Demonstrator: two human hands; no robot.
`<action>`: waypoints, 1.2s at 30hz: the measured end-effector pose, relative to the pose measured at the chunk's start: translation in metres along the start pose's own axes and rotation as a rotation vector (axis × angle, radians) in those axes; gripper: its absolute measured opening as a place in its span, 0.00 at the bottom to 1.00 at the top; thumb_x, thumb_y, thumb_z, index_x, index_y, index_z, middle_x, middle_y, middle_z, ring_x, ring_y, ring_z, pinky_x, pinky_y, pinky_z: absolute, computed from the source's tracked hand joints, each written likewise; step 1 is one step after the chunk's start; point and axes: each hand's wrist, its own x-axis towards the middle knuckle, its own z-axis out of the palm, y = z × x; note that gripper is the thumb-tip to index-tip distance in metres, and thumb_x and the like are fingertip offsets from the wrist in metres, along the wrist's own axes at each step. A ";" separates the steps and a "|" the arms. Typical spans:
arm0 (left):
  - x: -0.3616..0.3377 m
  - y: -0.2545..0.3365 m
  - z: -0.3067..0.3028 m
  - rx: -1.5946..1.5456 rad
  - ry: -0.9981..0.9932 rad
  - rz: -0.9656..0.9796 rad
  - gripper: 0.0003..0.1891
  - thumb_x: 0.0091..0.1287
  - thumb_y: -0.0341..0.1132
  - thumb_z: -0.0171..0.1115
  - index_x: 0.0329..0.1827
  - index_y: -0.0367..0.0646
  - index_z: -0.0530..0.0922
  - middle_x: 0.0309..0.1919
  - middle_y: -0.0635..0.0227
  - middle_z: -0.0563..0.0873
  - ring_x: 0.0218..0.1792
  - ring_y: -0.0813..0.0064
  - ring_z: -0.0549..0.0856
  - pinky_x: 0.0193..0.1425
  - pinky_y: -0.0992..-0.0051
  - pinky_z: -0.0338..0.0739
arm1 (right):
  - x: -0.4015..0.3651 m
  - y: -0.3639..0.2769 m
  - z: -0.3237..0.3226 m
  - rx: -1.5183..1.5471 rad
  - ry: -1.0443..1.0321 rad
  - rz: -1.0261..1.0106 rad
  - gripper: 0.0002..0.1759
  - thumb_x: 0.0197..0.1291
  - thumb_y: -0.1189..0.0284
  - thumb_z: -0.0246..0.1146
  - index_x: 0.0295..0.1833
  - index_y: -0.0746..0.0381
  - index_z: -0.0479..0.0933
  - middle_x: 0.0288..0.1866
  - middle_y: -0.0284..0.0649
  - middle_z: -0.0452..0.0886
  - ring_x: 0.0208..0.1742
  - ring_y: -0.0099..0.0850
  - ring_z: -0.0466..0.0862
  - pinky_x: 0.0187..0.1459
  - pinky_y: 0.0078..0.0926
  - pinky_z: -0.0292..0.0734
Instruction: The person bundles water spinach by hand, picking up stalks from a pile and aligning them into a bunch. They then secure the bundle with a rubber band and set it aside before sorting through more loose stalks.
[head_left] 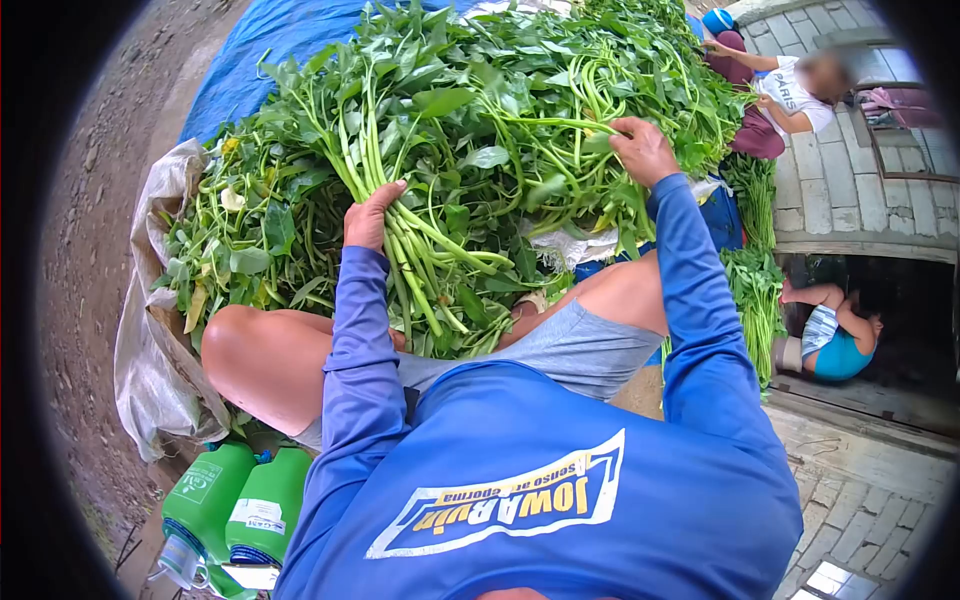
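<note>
A bunch of long green leafy stems [372, 150] is gripped in my left hand [370, 217], with its cut ends hanging over my lap. My right hand [645, 150] is out to the right at the pile's edge, its thumb and fingers pinched on a green stem [560, 122]. Around and beyond both hands spreads a large heap of leafy greens [470, 75]. Part of a white sack [580, 245] shows under the stems near my knee.
Beneath the heap lies a blue tarp [240, 75]. A whitish sack [160, 350] is at the left, above two green jugs [270, 505]. At the right, a person in a white shirt [797, 95] sits by the greens, and another in teal [843, 350] is in a doorway.
</note>
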 end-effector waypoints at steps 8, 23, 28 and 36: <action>-0.008 0.002 0.008 -0.270 -0.163 -0.053 0.11 0.69 0.41 0.74 0.45 0.45 0.85 0.26 0.74 0.85 0.21 0.78 0.85 0.29 0.75 0.85 | 0.003 -0.005 -0.047 -0.005 -0.014 0.087 0.24 0.68 0.62 0.63 0.65 0.62 0.81 0.62 0.61 0.84 0.64 0.53 0.84 0.66 0.46 0.78; 0.040 -0.069 -0.011 -0.272 -0.068 -0.153 0.13 0.68 0.42 0.75 0.48 0.46 0.86 0.31 0.71 0.86 0.28 0.73 0.87 0.34 0.70 0.87 | -0.009 -0.010 -0.074 0.719 -0.252 0.104 0.15 0.75 0.61 0.67 0.55 0.61 0.82 0.40 0.29 0.81 0.38 0.19 0.78 0.41 0.21 0.77; 0.042 -0.072 -0.013 -0.268 -0.050 -0.173 0.16 0.64 0.42 0.78 0.47 0.41 0.87 0.32 0.68 0.88 0.28 0.73 0.87 0.35 0.71 0.85 | -0.047 -0.039 -0.103 1.254 -0.426 0.234 0.23 0.79 0.59 0.62 0.69 0.63 0.77 0.44 0.28 0.78 0.40 0.20 0.75 0.40 0.23 0.76; 0.030 -0.063 -0.002 -0.259 -0.109 -0.213 0.14 0.69 0.46 0.73 0.48 0.47 0.84 0.25 0.70 0.85 0.22 0.69 0.87 0.29 0.66 0.89 | -0.093 -0.074 -0.082 1.569 -0.058 0.077 0.21 0.72 0.77 0.62 0.69 0.65 0.78 0.60 0.41 0.83 0.43 0.27 0.79 0.48 0.31 0.78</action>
